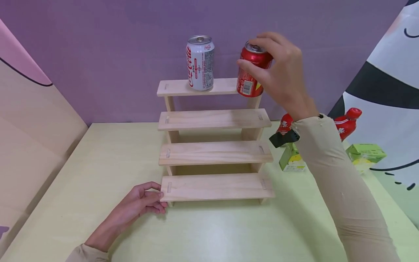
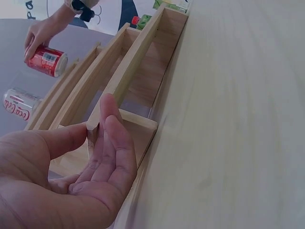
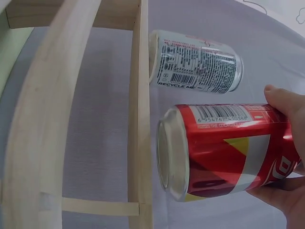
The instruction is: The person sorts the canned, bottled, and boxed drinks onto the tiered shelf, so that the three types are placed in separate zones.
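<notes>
My right hand (image 1: 283,67) grips a red soda can (image 1: 250,72) near its top, thumb on one side and fingers on the other. The can is tilted slightly at the right end of the top step; in the right wrist view a gap shows between its base and the board. A white Coca-Cola can (image 1: 200,63) stands upright on the top step, left of centre. Low at the front, my left hand (image 1: 139,203) pinches the left end of the bottom step of a four-step wooden rack (image 1: 216,187), thumb above and fingers beneath, as the left wrist view (image 2: 71,176) shows.
Behind my right forearm stand red-capped bottles (image 1: 347,123) and green cartons (image 1: 366,153), partly hidden by the sleeve. The rack stands on a pale table (image 1: 114,156) before a purple backdrop (image 1: 114,54). Printed panels flank both sides.
</notes>
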`<state>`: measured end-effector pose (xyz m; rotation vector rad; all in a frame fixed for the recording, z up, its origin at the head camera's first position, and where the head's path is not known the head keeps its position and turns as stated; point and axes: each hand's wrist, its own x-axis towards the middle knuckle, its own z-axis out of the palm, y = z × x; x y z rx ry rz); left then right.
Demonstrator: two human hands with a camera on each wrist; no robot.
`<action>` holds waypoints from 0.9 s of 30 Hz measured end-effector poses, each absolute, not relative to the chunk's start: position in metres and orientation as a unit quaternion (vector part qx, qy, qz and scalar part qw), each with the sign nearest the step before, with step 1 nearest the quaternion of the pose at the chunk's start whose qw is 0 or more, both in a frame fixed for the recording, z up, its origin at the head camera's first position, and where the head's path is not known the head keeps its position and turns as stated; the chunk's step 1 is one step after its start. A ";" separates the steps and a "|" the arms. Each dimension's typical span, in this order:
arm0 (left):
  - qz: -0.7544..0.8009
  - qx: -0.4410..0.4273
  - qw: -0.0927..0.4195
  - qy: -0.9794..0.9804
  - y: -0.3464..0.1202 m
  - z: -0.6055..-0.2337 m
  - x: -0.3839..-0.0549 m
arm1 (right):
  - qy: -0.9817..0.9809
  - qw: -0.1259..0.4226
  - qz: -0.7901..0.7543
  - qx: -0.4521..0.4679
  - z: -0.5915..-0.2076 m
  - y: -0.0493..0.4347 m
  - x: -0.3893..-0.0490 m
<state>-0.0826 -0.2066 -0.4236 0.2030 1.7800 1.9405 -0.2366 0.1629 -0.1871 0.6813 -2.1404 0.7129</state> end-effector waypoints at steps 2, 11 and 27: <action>0.712 0.077 0.250 0.651 -0.207 -0.424 -0.083 | -0.846 0.378 0.276 0.255 -0.186 0.161 -0.241; 0.716 0.078 0.251 0.647 -0.207 -0.423 -0.083 | -0.862 0.347 0.300 0.216 -0.184 0.151 -0.267; 0.721 0.081 0.250 0.641 -0.207 -0.423 -0.082 | -0.869 0.311 0.333 0.190 -0.194 0.145 -0.287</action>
